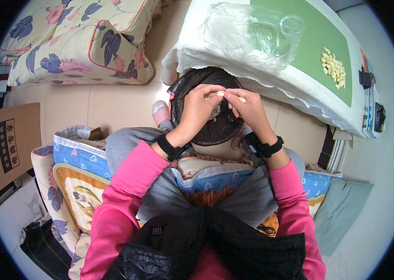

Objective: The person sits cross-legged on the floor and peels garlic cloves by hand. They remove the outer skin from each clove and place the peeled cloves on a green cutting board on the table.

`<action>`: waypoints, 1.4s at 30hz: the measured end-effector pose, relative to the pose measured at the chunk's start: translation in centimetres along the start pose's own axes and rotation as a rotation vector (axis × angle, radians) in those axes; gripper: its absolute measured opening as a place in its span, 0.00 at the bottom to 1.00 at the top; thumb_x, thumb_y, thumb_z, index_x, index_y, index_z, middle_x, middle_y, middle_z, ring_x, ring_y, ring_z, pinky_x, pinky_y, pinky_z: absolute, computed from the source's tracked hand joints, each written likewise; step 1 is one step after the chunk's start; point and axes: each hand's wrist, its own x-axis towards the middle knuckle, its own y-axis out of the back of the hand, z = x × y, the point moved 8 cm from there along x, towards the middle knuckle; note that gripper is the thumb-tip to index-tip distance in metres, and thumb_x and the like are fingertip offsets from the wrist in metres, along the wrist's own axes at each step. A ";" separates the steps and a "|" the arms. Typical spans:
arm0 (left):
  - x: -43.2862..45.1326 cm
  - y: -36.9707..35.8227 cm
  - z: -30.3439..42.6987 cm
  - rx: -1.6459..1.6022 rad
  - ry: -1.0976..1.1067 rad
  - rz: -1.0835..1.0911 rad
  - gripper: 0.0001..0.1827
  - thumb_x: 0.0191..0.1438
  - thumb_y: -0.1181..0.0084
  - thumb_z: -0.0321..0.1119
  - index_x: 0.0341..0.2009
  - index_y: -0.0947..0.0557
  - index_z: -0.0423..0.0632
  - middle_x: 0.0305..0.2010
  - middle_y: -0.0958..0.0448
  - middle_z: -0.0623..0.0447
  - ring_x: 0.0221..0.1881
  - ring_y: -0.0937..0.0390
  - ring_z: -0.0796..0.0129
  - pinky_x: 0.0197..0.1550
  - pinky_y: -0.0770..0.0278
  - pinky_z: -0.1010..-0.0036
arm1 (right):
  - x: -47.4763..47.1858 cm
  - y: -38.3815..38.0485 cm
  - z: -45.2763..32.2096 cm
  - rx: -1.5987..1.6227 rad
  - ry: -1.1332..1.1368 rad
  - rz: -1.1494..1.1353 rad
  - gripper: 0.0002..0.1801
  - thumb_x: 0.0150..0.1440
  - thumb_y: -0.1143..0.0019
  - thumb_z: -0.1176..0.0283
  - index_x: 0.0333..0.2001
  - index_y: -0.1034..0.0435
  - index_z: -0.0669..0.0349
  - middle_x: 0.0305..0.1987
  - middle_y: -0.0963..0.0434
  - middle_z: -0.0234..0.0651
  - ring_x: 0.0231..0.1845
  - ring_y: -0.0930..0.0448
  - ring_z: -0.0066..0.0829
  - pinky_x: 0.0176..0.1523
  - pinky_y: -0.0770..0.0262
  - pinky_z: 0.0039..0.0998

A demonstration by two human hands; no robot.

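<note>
A pale garlic clove (220,93) is pinched between the fingertips of both hands. My left hand (198,105) grips its left side with thumb and forefinger; something pale shows behind those fingers, too hidden to name. My right hand (249,105) grips the other side, and another whitish piece (242,99), likely garlic too, is tucked between its curled fingers. Straight below the hands stands a bin lined with a black plastic bag (214,134). Thin garlic skins (214,112) lie inside it, partly covered by my left hand.
On the table, a white cloth (190,42) lies under a green mat (317,21). A pile of peeled garlic cloves (333,68) rests on the mat, and a clear plastic bag (270,38) lies nearer. A floral sofa (78,56) stands left, a cardboard box (25,140) below it.
</note>
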 end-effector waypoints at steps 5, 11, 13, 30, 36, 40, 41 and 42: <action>-0.1 -0.1 0.6 -0.095 -0.025 -0.033 0.12 0.56 0.42 0.27 0.45 0.17 0.42 0.41 0.22 0.53 0.37 0.24 0.75 0.40 0.26 0.81 | 0.0 -0.4 -0.3 0.041 -0.003 -0.035 0.13 0.59 0.44 0.67 0.42 0.23 0.65 0.23 0.27 0.25 0.19 0.31 0.12 0.22 0.37 0.16; 0.1 -0.1 -0.2 -0.028 0.079 -0.045 0.14 0.56 0.43 0.27 0.47 0.19 0.38 0.41 0.20 0.52 0.40 0.22 0.73 0.44 0.24 0.81 | -0.2 -0.2 -0.4 0.021 -0.009 0.014 0.11 0.60 0.45 0.70 0.42 0.24 0.66 0.25 0.26 0.25 0.19 0.32 0.11 0.22 0.39 0.15; 0.0 -0.7 -0.7 -0.277 0.167 -0.076 0.14 0.56 0.43 0.26 0.47 0.20 0.37 0.40 0.20 0.51 0.40 0.22 0.73 0.44 0.23 0.80 | -0.3 -0.1 -1.0 -0.012 0.078 0.082 0.11 0.59 0.43 0.69 0.41 0.23 0.66 0.24 0.25 0.26 0.19 0.31 0.12 0.23 0.37 0.16; -0.2 -1.1 0.2 -0.492 0.154 -0.092 0.14 0.57 0.44 0.26 0.47 0.22 0.33 0.43 0.20 0.45 0.43 0.20 0.68 0.46 0.22 0.79 | -0.1 -0.4 -0.2 0.196 0.030 0.063 0.12 0.62 0.47 0.66 0.42 0.25 0.64 0.30 0.23 0.26 0.21 0.30 0.11 0.23 0.37 0.14; -0.4 -1.2 0.1 -0.565 0.268 -0.101 0.15 0.60 0.48 0.26 0.49 0.23 0.31 0.45 0.21 0.42 0.44 0.20 0.65 0.47 0.20 0.78 | -0.1 -0.4 -0.3 0.244 0.027 0.045 0.14 0.63 0.49 0.66 0.43 0.26 0.66 0.24 0.28 0.23 0.20 0.34 0.11 0.22 0.41 0.15; -0.4 -1.0 0.3 -0.589 0.264 -0.088 0.14 0.60 0.47 0.27 0.48 0.22 0.31 0.44 0.20 0.42 0.43 0.19 0.66 0.46 0.20 0.79 | -0.1 -0.4 -0.7 0.228 0.050 0.036 0.13 0.63 0.49 0.66 0.43 0.26 0.66 0.25 0.27 0.23 0.20 0.34 0.10 0.23 0.41 0.14; -0.4 -0.9 0.3 -0.579 0.256 -0.086 0.14 0.60 0.47 0.27 0.48 0.22 0.31 0.44 0.20 0.42 0.42 0.19 0.66 0.46 0.20 0.79 | -0.2 -0.4 -0.8 0.223 0.060 0.039 0.13 0.63 0.49 0.66 0.43 0.26 0.66 0.26 0.27 0.24 0.20 0.33 0.10 0.23 0.41 0.14; -0.4 -0.8 0.4 -0.568 0.248 -0.084 0.14 0.59 0.47 0.27 0.47 0.22 0.30 0.44 0.20 0.42 0.42 0.19 0.66 0.46 0.20 0.79 | -0.2 -0.4 -1.0 0.219 0.080 0.036 0.13 0.63 0.49 0.66 0.43 0.26 0.66 0.26 0.27 0.24 0.20 0.33 0.10 0.23 0.41 0.14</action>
